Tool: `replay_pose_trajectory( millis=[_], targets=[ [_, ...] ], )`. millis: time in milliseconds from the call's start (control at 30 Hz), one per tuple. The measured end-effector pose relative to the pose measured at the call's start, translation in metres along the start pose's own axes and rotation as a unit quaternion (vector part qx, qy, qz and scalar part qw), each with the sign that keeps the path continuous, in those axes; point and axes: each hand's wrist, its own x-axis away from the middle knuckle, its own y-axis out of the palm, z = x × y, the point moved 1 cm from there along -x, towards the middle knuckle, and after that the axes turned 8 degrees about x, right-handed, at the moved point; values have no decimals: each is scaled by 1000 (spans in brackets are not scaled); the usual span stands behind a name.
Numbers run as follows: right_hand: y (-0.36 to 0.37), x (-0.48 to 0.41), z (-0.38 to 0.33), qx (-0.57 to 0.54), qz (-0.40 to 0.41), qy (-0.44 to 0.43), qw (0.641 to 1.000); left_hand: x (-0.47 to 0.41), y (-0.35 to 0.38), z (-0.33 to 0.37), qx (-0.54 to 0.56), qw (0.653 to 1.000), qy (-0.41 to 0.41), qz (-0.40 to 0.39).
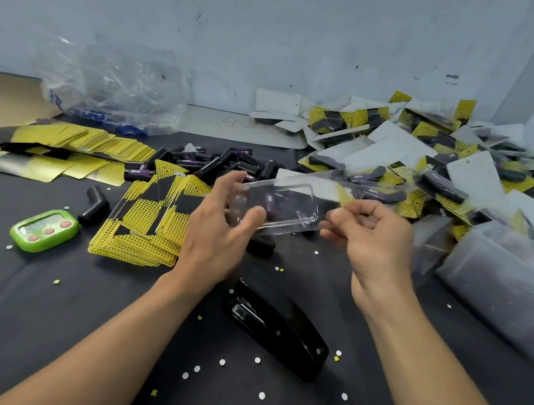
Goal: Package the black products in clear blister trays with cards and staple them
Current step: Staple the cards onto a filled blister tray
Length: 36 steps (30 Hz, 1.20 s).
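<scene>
A clear blister tray [288, 202] hangs above the table between both hands. My left hand [220, 230] grips its left end with thumb and fingers. My right hand [371, 238] pinches its right end. A dark product with a purple label seems to show through the tray. Loose black products [226, 161] lie piled behind the hands, and one [95, 206] lies alone at the left. Yellow-and-black cards [152, 220] are stacked just left of my left hand. A black stapler [278, 329] lies on the table below the hands.
Finished packages [437, 165] are heaped at the back right. A stack of clear trays [516, 284] lies at the right. More cards [58, 150] spread at the left, beside a green timer [44, 231]. A plastic bag [112, 89] sits at the back. Paper dots litter the black table [18, 304].
</scene>
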Motion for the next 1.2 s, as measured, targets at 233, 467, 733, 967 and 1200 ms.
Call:
replay_pose_trajectory(
  millis=[233, 467, 733, 967, 1200],
  targets=[
    [9, -5, 10, -8, -29, 115, 993, -9, -9, -6, 134, 983, -107, 66],
    [10, -9, 12, 143, -113, 129, 975, -12, -16, -14, 146, 974, -140, 104],
    [6, -13, 14, 178, -151, 148, 961, -10, -16, -14, -46, 993, -90, 55],
    [10, -12, 13, 167, -162, 114, 966, -6, -22, -6, -116, 986, -49, 108],
    [4, -11, -1, 10, -233, 163, 959, -10, -20, -5, 55, 984, -141, 95]
  ],
)
